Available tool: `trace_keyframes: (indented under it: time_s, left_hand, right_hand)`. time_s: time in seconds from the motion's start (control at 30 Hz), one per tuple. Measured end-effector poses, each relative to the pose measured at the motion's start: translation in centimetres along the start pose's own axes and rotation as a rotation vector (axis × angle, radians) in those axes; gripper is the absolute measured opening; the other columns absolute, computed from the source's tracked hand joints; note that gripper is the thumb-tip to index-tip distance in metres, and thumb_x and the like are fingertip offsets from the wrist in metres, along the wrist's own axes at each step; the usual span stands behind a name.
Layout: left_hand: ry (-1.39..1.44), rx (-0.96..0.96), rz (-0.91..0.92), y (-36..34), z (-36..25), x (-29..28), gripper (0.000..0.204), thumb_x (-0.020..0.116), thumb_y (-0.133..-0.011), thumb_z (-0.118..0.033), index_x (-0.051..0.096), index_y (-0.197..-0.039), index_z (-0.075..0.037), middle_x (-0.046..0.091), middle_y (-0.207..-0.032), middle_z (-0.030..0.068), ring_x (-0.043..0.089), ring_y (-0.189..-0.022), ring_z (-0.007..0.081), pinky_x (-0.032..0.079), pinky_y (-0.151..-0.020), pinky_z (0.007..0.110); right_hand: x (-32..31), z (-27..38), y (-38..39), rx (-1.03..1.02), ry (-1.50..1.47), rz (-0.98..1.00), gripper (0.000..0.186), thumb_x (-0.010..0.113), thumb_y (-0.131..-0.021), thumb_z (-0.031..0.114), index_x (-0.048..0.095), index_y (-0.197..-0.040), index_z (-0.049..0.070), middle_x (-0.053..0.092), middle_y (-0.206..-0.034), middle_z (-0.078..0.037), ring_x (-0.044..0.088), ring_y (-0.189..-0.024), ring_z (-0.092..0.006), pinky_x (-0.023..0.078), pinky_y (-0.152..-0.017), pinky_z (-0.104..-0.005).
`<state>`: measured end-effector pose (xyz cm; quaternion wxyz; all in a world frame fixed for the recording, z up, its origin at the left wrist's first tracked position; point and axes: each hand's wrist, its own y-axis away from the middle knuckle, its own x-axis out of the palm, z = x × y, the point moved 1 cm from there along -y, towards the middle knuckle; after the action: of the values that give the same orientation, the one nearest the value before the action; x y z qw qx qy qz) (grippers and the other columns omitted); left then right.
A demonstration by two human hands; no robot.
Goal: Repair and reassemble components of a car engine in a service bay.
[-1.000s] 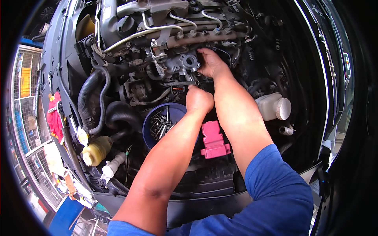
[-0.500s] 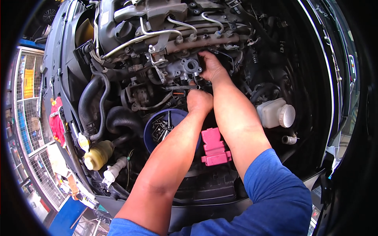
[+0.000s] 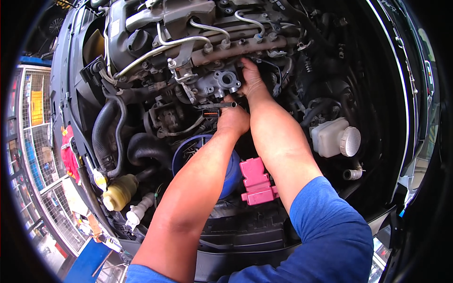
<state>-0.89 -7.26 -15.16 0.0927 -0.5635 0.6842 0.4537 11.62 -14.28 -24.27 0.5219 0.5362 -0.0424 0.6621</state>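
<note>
A grey cast-metal valve housing with a round flanged opening sits below the brown fuel rail in the engine bay. My right hand is closed against the housing's right side, thumb pointing up; its other fingers are mostly hidden. Just below the housing, my left hand is closed, with its thumb raised toward the underside. What its fingers hold is hidden. A thin dark pipe with an open end and a black connector lie beside that hand.
Beneath my left forearm stands a blue bowl with loose metal hardware. A pink plastic cover lies between my forearms. Black hoses and a yellowish reservoir are at left; a white reservoir is at right.
The view has shifted slightly. My left forearm now covers more of the bowl's contents, and the bowl's right wall shows more. Both hands stay at the housing.
</note>
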Motion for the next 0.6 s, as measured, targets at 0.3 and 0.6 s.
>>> trace_keyframes:
  time_s: [0.3, 0.6]
  left_hand:
    - [0.234, -0.141, -0.095, -0.6, 1.3, 1.5, 0.096, 0.083, -0.076, -0.039, 0.032, -0.142, 0.007, 0.044, -0.141, 0.0377, 0.046, -0.133, 0.0510, 0.042, -0.109, 0.051]
    - [0.048, -0.113, 0.005, -1.5, 1.8, 1.9, 0.099, 0.071, -0.084, -0.032, 0.010, -0.152, 0.006, 0.031, -0.149, 0.0410, 0.041, -0.136, 0.0531, 0.039, -0.112, 0.051]
  right_hand:
    - [-0.6, -0.5, 0.0, -0.005, -0.002, 0.090, 0.073, 0.080, -0.071, 0.054, 0.063, -0.125, 0.008, 0.070, -0.118, -0.015, 0.067, -0.106, -0.0338, 0.052, -0.099, -0.0487]
    - [-1.2, -0.9, -0.6, 0.074, -0.037, 0.157, 0.077, 0.080, -0.073, 0.058, 0.062, -0.128, 0.007, 0.069, -0.122, -0.015, 0.066, -0.111, -0.0342, 0.050, -0.102, -0.0506]
